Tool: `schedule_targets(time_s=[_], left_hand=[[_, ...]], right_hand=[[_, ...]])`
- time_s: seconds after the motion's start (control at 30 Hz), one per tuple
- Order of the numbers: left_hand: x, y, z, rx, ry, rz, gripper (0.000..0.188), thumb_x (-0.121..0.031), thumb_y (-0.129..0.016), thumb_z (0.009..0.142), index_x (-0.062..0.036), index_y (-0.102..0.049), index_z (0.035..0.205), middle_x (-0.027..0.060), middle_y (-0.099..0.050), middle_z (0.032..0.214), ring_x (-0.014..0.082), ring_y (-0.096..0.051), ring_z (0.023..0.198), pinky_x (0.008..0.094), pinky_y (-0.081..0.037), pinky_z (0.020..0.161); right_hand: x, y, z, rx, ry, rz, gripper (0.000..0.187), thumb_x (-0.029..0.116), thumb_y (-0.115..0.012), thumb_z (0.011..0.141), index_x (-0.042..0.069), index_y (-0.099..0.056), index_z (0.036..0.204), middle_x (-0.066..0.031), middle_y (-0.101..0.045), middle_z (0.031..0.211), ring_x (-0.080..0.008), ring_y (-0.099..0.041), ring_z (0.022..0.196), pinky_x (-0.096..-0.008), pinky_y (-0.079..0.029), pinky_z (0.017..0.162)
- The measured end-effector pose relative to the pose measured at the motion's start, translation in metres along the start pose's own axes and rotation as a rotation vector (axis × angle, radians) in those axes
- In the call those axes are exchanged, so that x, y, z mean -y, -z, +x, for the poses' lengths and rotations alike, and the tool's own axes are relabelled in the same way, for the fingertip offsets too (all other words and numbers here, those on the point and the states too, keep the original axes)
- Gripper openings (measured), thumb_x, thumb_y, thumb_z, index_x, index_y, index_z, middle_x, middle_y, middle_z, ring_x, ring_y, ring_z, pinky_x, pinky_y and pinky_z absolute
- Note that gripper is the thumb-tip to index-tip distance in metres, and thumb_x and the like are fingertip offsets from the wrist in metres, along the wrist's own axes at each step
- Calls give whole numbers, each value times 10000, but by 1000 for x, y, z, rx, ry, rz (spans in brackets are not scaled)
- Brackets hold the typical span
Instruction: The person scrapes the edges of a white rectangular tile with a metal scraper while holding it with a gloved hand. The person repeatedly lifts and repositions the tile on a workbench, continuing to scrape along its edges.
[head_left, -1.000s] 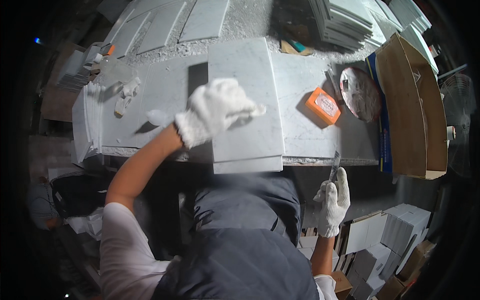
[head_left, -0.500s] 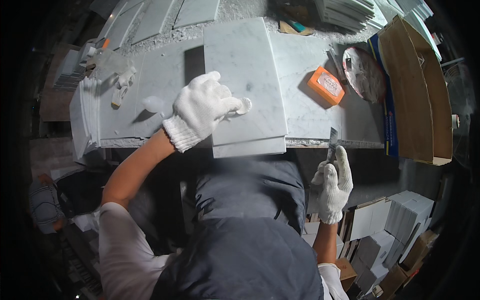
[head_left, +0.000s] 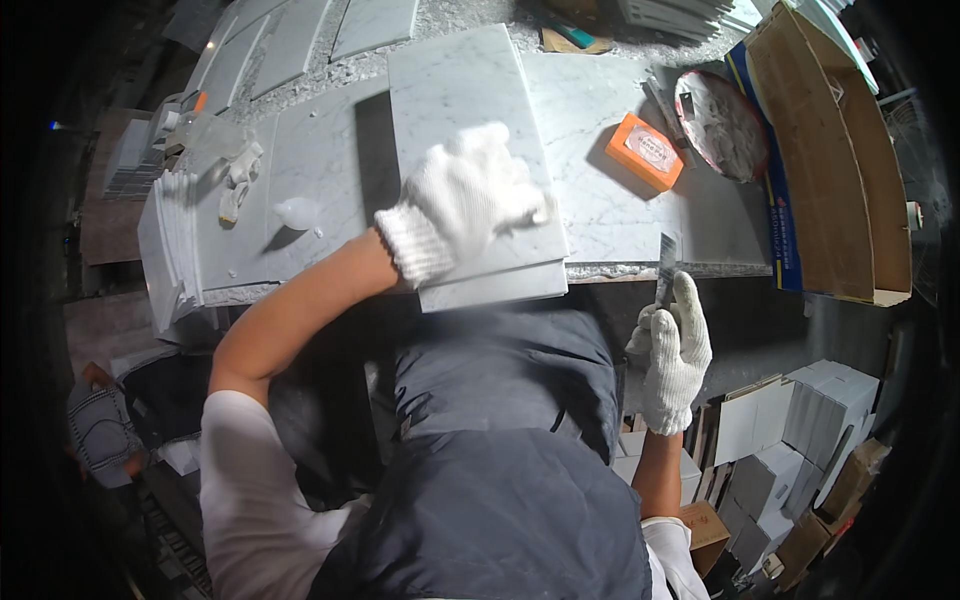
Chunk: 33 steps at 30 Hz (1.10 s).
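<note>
A white marble tile [head_left: 455, 70], grey-veined, lies on a second tile [head_left: 495, 292] whose near end sticks out past the table edge. My left hand [head_left: 465, 200], in a white knit glove, is over the upper tile, its fingers bent down towards the surface. Motion blurs these fingers, so whether anything is under them cannot be made out. Off the table's front edge, my gloved right hand [head_left: 672, 350] pinches a thin, flat metal blade [head_left: 666, 268] that points upward between thumb and fingers.
An orange box [head_left: 645, 152] and a round dish of whitish material [head_left: 722, 125] sit to the right, beside an open cardboard box [head_left: 835, 150]. Upright tiles [head_left: 175, 240] lean at the left, near a crumpled glove [head_left: 240, 180] and a clear bulb-shaped object [head_left: 297, 212].
My left hand has slid to the right across the upper tile. My right hand keeps its hold on the blade. The whole view has shifted slightly.
</note>
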<state>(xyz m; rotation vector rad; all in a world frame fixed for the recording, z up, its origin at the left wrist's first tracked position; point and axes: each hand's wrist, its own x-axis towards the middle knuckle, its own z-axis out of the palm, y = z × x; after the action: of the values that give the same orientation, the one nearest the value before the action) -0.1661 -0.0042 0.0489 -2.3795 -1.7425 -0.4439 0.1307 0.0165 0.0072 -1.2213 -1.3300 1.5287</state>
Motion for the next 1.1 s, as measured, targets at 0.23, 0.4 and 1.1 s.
schedule_targets(time_s=[0.23, 0.4, 1.1], left_hand=[[-6, 4, 3, 187, 21, -11, 77, -226, -724, 819, -278, -720, 875, -52, -679, 800, 236, -615, 1015, 301, -551, 604], [-8, 8, 3, 17, -73, -7, 54, -211, -696, 821, -260, -715, 830, -51, -660, 728, 176, -629, 881, 300, -519, 571], [24, -61, 88, 408, 523, -76, 269, -256, -538, 998, -106, -690, 1163, 135, -714, 1090, 334, -710, 919, 443, -602, 771]], right_hand=[[-8, -1, 0, 21, -113, 150, 581, 123, -687, 983, -69, -478, 1490, -18, -649, 941, -63, -587, 800, -213, -526, 752], [-7, 2, 1, 25, -34, 96, 599, 136, -666, 1004, -44, -432, 1525, -42, -624, 913, -69, -568, 730, -215, -511, 660], [-1, -5, 4, -44, -35, 44, 535, 122, -619, 1009, -63, -475, 1490, 2, -605, 843, -48, -548, 703, -203, -491, 627]])
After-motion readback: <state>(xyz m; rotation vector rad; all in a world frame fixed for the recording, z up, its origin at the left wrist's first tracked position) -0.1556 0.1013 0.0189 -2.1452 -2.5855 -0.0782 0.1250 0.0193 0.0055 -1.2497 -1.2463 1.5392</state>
